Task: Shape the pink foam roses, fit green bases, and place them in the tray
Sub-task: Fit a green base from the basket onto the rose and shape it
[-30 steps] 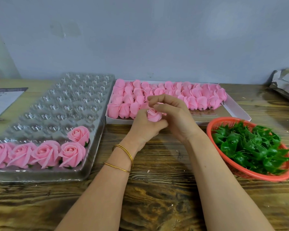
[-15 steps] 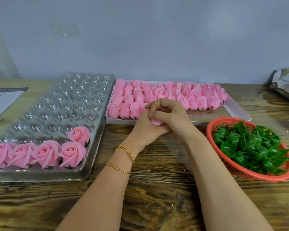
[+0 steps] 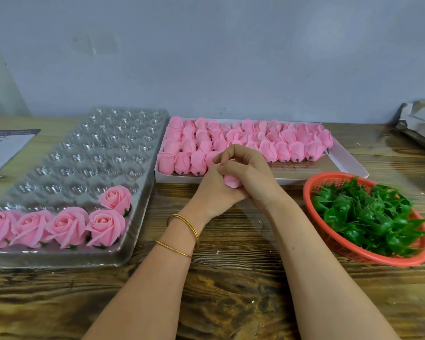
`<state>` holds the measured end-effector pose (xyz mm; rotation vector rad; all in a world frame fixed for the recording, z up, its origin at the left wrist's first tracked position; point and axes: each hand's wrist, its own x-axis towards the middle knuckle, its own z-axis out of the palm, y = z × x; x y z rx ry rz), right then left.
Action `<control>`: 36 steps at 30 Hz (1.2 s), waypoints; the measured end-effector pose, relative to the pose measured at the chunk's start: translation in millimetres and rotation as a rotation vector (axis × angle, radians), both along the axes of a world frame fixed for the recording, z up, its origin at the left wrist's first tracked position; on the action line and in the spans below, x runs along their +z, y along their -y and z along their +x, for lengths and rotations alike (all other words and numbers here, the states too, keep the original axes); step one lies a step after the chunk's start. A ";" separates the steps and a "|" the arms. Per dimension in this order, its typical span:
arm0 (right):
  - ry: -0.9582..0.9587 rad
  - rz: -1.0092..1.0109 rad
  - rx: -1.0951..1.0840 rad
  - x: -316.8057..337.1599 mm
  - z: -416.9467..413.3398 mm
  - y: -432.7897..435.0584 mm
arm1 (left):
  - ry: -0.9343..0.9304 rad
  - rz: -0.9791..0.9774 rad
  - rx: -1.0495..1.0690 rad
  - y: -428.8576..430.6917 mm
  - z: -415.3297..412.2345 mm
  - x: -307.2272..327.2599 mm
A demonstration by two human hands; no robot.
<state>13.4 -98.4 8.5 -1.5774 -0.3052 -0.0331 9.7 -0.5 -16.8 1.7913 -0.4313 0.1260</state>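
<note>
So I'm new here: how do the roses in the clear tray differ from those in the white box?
The tray roses are opened, petals spread, facing up; box roses are closed buds lying on their sides. Tray roses show green bases; box roses show bare dark stubs. Both are pink.

A pink foam rose [image 3: 232, 180] sits pressed between the left hand [image 3: 214, 192] and the right hand [image 3: 250, 175]. Only its lower edge shows, so its shape is hard to judge. Five opened roses [image 3: 66, 227] stand in the clear plastic tray [image 3: 88, 153], four side by side in the near row and one just behind the rightmost, with bits of green under them. Closed pink buds [image 3: 245, 143] lie in tight rows in a white box [image 3: 172, 178], stem ends toward the near side. Spiky green bases [image 3: 368, 217] are heaped in an orange basket [image 3: 339, 174].
</note>
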 end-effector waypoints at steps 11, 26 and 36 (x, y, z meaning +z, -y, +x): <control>-0.148 0.150 0.038 6.0 -1.5 1.7 | -0.023 -0.012 -0.023 -0.1 1.9 -6.9; -0.463 0.426 0.263 3.8 6.9 13.7 | -0.218 -0.162 -0.204 0.5 -6.6 2.3; -0.283 0.332 0.178 0.5 8.4 18.5 | -0.337 -0.352 -0.322 -4.2 -4.3 2.9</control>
